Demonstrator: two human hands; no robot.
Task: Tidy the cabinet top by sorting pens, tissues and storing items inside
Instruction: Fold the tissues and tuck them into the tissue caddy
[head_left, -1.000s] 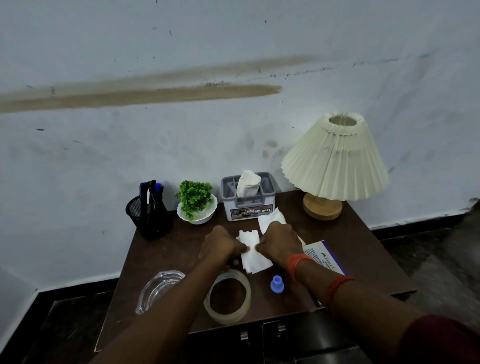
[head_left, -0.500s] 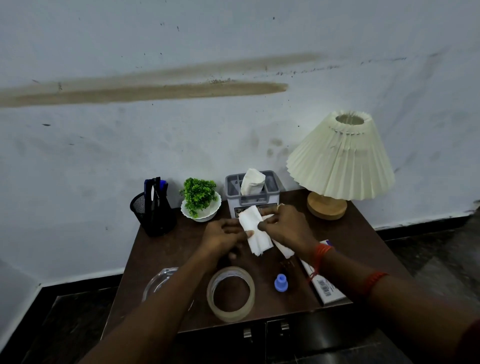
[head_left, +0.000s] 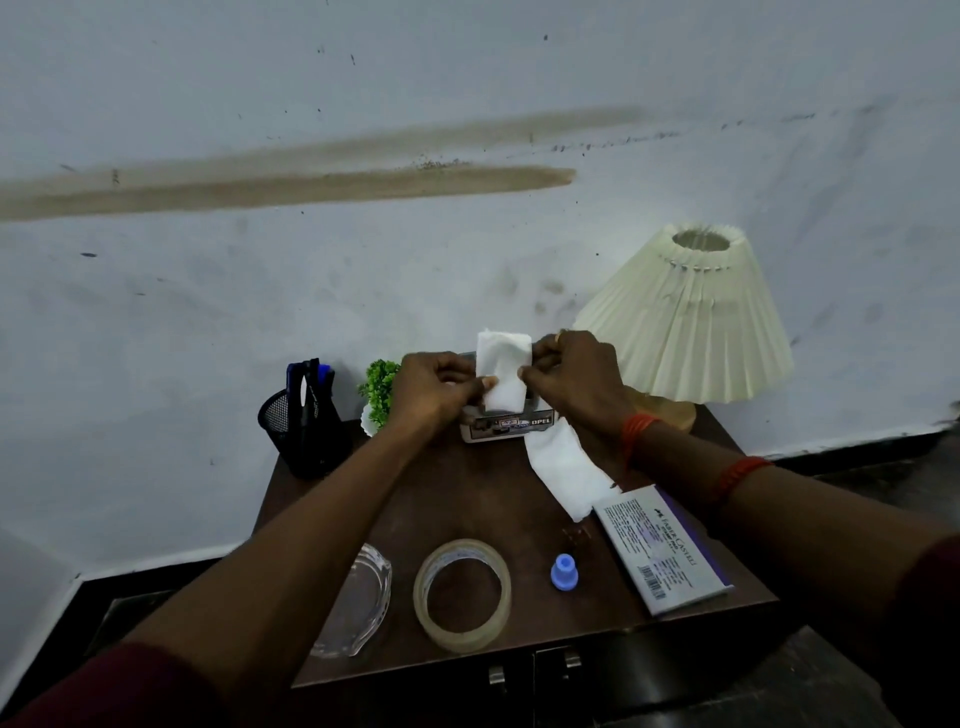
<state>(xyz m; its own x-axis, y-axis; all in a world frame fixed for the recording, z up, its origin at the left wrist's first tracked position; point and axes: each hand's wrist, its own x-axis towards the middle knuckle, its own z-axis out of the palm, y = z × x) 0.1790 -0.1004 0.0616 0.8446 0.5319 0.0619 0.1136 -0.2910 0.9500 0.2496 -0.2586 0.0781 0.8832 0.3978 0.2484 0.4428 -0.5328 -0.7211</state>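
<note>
My left hand (head_left: 434, 387) and my right hand (head_left: 574, 376) pinch a folded white tissue (head_left: 503, 369) by its two sides, holding it upright right over the grey tissue holder (head_left: 506, 428) at the back of the brown cabinet top (head_left: 467, 499). The hands hide most of the holder. A second white tissue (head_left: 563, 470) lies flat on the top below my right wrist. At the back left stands a black mesh pen cup (head_left: 304, 434) with blue and black pens in it.
A small green plant in a white bowl (head_left: 378, 397) sits beside the holder; a pleated cream lamp (head_left: 685, 322) stands at the back right. Near the front lie a glass ashtray (head_left: 358, 603), a tape roll (head_left: 462, 592), a blue cap (head_left: 563, 571) and a Faber-Castell box (head_left: 660, 553). Cabinet door handles (head_left: 535, 667) show below.
Both hands have lifted the folded tissue off the cabinet top and carried it back, up over the tissue holder. The other tissue stays on the top.
</note>
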